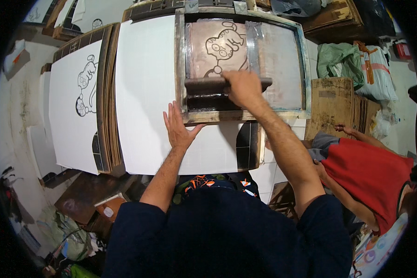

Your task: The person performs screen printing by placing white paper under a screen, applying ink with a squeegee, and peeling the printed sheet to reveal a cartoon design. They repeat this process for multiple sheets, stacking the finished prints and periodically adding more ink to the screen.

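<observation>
A screen-printing frame [281, 62] with a cartoon animal stencil [224, 41] lies over a white sheet [146, 78] at the upper middle. My right hand [243, 88] grips a long dark squeegee [201, 84] across the lower part of the stencil, with dark ink visible just below the blade. My left hand [180, 125] rests with fingers spread on the white sheet beside the frame's lower left corner, its thumb near the lower bar. To the left, another white sheet [69, 129] with a black line drawing lies on stacked boards [111, 102].
A co-worker in a red top [361, 176] is at the lower right, close to my right arm, one hand [345, 128] near cardboard sheets [331, 106]. Green and white sacks [336, 62] sit at the right. Bags and boxes [69, 231] clutter the floor at lower left.
</observation>
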`<control>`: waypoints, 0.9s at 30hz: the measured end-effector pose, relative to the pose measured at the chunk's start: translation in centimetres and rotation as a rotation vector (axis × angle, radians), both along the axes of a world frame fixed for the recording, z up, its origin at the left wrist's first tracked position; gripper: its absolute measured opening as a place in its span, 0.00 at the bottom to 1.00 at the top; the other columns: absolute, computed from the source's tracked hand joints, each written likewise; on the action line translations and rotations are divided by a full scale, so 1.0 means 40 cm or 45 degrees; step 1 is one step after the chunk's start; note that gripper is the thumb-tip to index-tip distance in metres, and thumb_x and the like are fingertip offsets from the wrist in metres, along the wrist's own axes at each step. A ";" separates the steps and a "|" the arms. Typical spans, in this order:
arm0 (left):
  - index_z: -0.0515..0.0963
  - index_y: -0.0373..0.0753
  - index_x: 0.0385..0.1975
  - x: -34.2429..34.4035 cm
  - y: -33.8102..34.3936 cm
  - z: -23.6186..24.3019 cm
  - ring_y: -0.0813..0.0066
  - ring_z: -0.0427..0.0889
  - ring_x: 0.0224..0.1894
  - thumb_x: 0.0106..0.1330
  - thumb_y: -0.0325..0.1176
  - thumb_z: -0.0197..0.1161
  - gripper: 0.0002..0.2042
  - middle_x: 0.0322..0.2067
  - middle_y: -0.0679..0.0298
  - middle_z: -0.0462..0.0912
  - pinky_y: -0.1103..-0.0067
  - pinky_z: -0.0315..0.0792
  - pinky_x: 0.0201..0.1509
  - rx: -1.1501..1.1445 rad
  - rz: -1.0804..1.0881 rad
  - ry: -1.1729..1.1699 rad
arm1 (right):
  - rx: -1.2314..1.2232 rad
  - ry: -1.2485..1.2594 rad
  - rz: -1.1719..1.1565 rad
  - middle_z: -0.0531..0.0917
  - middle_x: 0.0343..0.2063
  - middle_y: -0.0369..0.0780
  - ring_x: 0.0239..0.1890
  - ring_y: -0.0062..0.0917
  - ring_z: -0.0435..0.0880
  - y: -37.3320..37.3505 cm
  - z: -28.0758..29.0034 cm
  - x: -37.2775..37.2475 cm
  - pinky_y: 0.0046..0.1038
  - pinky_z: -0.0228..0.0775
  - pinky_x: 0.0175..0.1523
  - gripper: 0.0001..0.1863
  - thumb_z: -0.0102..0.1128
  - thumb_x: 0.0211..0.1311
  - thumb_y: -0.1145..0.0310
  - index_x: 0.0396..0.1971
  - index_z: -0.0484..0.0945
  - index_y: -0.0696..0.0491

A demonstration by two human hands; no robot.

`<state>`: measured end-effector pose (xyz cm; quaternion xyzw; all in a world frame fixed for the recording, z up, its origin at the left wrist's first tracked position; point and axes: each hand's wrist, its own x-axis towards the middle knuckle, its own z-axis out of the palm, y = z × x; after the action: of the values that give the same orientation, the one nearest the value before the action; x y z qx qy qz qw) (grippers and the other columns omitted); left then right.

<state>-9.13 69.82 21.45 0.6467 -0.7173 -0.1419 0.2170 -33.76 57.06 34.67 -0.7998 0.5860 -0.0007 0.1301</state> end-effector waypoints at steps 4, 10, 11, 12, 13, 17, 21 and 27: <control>0.46 0.30 0.77 0.002 0.008 -0.004 0.50 0.51 0.80 0.49 0.59 0.81 0.64 0.76 0.46 0.56 0.48 0.41 0.81 0.005 0.006 0.004 | 0.044 -0.064 -0.054 0.88 0.35 0.42 0.43 0.42 0.87 -0.030 0.078 -0.015 0.46 0.75 0.48 0.14 0.73 0.55 0.65 0.41 0.81 0.48; 0.48 0.30 0.76 0.003 0.004 -0.006 0.49 0.52 0.79 0.50 0.62 0.79 0.63 0.74 0.44 0.57 0.48 0.41 0.82 -0.070 0.019 0.073 | 0.160 -0.018 -0.045 0.89 0.33 0.43 0.41 0.43 0.88 0.008 0.066 0.009 0.45 0.76 0.45 0.15 0.75 0.54 0.64 0.41 0.84 0.48; 0.49 0.30 0.76 0.004 0.005 -0.005 0.49 0.52 0.79 0.50 0.62 0.79 0.63 0.74 0.43 0.58 0.49 0.41 0.82 -0.058 0.020 0.065 | 0.167 -0.016 -0.062 0.89 0.32 0.44 0.40 0.43 0.89 0.019 0.054 0.011 0.45 0.77 0.45 0.15 0.75 0.54 0.64 0.42 0.85 0.47; 0.49 0.30 0.76 0.004 0.005 -0.005 0.49 0.52 0.79 0.50 0.62 0.79 0.62 0.74 0.43 0.58 0.49 0.41 0.82 -0.048 0.021 0.055 | 0.178 -0.049 -0.077 0.89 0.32 0.44 0.41 0.42 0.89 0.029 0.042 0.012 0.45 0.77 0.46 0.15 0.75 0.54 0.64 0.42 0.85 0.48; 0.49 0.30 0.76 0.005 0.006 -0.005 0.49 0.52 0.79 0.50 0.62 0.79 0.62 0.74 0.42 0.58 0.49 0.41 0.82 -0.029 0.024 0.037 | 0.167 -0.041 -0.062 0.89 0.32 0.44 0.41 0.42 0.89 0.037 0.029 0.012 0.45 0.76 0.47 0.15 0.75 0.54 0.64 0.42 0.85 0.48; 0.50 0.29 0.76 0.005 0.007 -0.005 0.48 0.53 0.79 0.51 0.62 0.79 0.61 0.73 0.42 0.59 0.49 0.42 0.82 -0.030 0.016 0.049 | 0.220 0.011 -0.046 0.89 0.33 0.42 0.42 0.40 0.88 0.064 -0.019 0.011 0.44 0.75 0.48 0.16 0.75 0.54 0.65 0.43 0.84 0.47; 0.51 0.29 0.75 0.005 0.005 -0.006 0.47 0.55 0.78 0.52 0.61 0.79 0.60 0.72 0.41 0.61 0.49 0.42 0.81 -0.027 0.019 0.062 | 0.171 0.003 0.003 0.88 0.36 0.41 0.45 0.38 0.87 0.095 -0.070 0.020 0.44 0.73 0.51 0.16 0.75 0.53 0.65 0.43 0.83 0.47; 0.51 0.29 0.76 0.006 0.005 -0.010 0.47 0.55 0.78 0.53 0.60 0.79 0.60 0.73 0.42 0.61 0.49 0.43 0.81 -0.061 0.005 0.052 | -0.151 -0.079 -0.067 0.87 0.36 0.40 0.45 0.38 0.86 0.082 -0.107 0.020 0.45 0.72 0.49 0.17 0.75 0.52 0.64 0.42 0.82 0.47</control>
<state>-8.90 70.03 21.07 0.6397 -0.7146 -0.1375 0.2474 -32.98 60.34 30.39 -0.7900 0.6014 -0.0638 0.1006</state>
